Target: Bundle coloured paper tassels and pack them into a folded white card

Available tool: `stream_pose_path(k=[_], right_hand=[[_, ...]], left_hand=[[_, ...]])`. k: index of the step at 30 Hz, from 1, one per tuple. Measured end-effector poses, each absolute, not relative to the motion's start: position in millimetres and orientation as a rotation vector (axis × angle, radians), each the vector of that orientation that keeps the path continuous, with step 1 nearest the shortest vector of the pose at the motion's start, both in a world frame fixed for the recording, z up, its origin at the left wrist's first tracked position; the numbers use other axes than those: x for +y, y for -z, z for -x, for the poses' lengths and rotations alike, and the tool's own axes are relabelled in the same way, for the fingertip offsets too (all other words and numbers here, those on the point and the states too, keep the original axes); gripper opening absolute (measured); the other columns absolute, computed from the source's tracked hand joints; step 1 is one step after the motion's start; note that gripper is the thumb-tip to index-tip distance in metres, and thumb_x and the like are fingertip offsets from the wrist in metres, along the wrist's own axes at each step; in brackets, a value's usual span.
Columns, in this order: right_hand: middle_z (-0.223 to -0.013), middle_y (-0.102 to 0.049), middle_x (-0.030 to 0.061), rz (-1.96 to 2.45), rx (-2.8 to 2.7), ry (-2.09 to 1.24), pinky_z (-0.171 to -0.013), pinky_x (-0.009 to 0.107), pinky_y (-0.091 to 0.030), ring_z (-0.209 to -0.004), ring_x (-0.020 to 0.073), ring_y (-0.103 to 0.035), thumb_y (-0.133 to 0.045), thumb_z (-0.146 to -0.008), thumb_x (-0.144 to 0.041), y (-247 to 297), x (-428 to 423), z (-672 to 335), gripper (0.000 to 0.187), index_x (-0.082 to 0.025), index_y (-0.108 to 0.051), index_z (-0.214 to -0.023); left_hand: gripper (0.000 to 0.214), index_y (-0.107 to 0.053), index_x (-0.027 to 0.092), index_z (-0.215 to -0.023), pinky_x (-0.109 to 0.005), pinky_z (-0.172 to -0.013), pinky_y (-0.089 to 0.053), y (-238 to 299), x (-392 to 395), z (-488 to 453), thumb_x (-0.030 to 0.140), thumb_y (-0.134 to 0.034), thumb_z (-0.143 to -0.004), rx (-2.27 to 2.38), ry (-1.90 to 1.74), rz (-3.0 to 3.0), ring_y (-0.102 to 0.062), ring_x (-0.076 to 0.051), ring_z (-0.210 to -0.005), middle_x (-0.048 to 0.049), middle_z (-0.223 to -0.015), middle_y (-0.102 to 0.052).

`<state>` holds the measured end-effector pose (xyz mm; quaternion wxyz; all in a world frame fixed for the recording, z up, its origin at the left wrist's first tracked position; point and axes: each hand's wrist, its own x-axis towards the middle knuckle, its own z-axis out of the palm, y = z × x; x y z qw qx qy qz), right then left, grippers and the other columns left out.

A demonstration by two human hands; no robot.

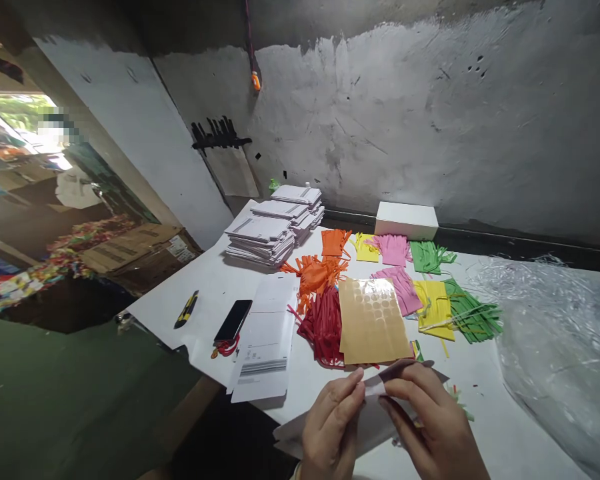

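My left hand (333, 417) pinches the edge of a folded white card (377, 423) low in the view. On the other side of that card, my right hand (427, 410) grips its upper flap between thumb and fingers. Part of the card is hidden behind both hands. Just beyond it lies a tan sheet of round clear stickers (373, 333), with some of the circles gone from its upper part. Dark red paper fringe (323, 330) sits left of the sheet. Flat printed white cards (267, 340) lie to the left of my hands.
Stacked white cards (265, 237) stand at the back, near a white box (407, 220). Orange (323, 270), pink (405, 290), yellow (435, 307) and green fringed paper (473, 313) lies mid-table. A phone (234, 320) and a cutter knife (187, 310) are left; clear plastic (555, 347) covers the right.
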<state>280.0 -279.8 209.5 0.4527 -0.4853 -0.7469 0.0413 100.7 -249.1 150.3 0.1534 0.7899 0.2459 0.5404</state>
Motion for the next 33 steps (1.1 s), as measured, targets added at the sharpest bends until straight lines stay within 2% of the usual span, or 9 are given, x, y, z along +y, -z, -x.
stream_pose_path(k=[7,14,17,21,24,27,30,33], right_hand=[[-0.086,-0.069,-0.0003,1.114,-1.666,-0.370,-0.071,0.018,-0.056,-0.082,0.0134,-0.069,-0.067,-0.087,-0.016,-207.1,-280.5,-280.9,0.010,-0.025,-0.066,-0.091],[-0.082,-0.069,0.0001,1.131,-1.673,-0.232,-0.066,0.017,-0.056,-0.072,0.0119,-0.068,-0.066,-0.087,-0.015,-194.7,-288.1,-280.7,0.016,-0.023,-0.064,-0.101],[-0.084,-0.070,0.0022,1.083,-1.686,-0.175,-0.068,0.020,-0.057,-0.076,0.0138,-0.069,-0.063,-0.088,-0.013,-194.8,-290.1,-285.8,0.020,-0.022,-0.063,-0.106],[-0.085,-0.069,0.0031,1.059,-1.770,-0.243,-0.064,0.021,-0.058,-0.074,0.0144,-0.069,-0.059,-0.088,-0.007,-201.0,-289.8,-293.3,0.023,-0.023,-0.066,-0.104],[-0.080,-0.068,0.0011,1.100,-1.670,-0.357,-0.059,0.020,-0.058,-0.065,0.0134,-0.069,-0.056,-0.090,-0.007,-199.7,-291.0,-295.2,0.019,-0.023,-0.064,-0.098],[-0.083,-0.070,0.0023,1.170,-1.629,-0.394,-0.060,0.021,-0.059,-0.064,0.0145,-0.070,-0.060,-0.090,-0.014,-193.3,-291.7,-293.9,0.010,-0.023,-0.062,-0.096],[-0.081,-0.069,0.0018,1.260,-1.582,-0.406,-0.057,0.018,-0.058,-0.064,0.0143,-0.069,-0.063,-0.089,-0.021,-188.9,-289.9,-292.7,0.008,-0.022,-0.059,-0.096],[-0.080,-0.067,0.0004,1.279,-1.545,-0.445,-0.054,0.015,-0.055,-0.062,0.0118,-0.067,-0.064,-0.089,-0.023,-191.0,-286.9,-293.3,0.008,-0.022,-0.057,-0.093]], left_hand=[[0.045,-0.055,0.011,-0.135,-0.035,-0.092,-0.058,-155.8,-253.5,-100.9,0.004,-0.057,-0.091,0.692,-1.512,-2.259,-0.064,-0.024,-0.114,-0.0195,-0.127,-0.065],[0.042,-0.059,0.014,-0.132,-0.032,-0.088,-0.059,-156.4,-250.6,-98.7,0.003,-0.055,-0.091,0.643,-1.495,-2.217,-0.067,-0.022,-0.108,-0.0163,-0.119,-0.070],[0.042,-0.059,0.015,-0.132,-0.032,-0.088,-0.059,-159.3,-250.8,-99.4,0.004,-0.054,-0.092,0.641,-1.469,-2.233,-0.067,-0.022,-0.109,-0.0167,-0.121,-0.069],[0.041,-0.059,0.020,-0.132,-0.031,-0.086,-0.060,-160.3,-251.6,-101.9,0.013,-0.061,-0.092,0.734,-1.465,-2.105,-0.070,-0.022,-0.103,-0.0140,-0.119,-0.071],[0.029,-0.066,0.020,-0.119,-0.027,-0.080,-0.061,-159.8,-251.3,-103.3,0.019,-0.066,-0.090,0.861,-1.399,-1.895,-0.073,-0.020,-0.091,-0.0101,-0.104,-0.075],[0.013,-0.071,0.020,-0.100,-0.025,-0.076,-0.061,-159.7,-250.6,-104.8,0.017,-0.069,-0.088,0.899,-1.384,-1.804,-0.073,-0.018,-0.084,-0.0059,-0.091,-0.075],[0.020,-0.069,0.021,-0.104,-0.024,-0.076,-0.061,-158.5,-251.0,-106.2,0.012,-0.069,-0.086,0.855,-1.443,-1.837,-0.072,-0.017,-0.084,-0.0045,-0.092,-0.074],[0.031,-0.067,0.020,-0.115,-0.024,-0.080,-0.060,-156.5,-251.8,-106.1,0.006,-0.063,-0.088,0.800,-1.469,-1.985,-0.071,-0.017,-0.091,-0.0071,-0.100,-0.073]])
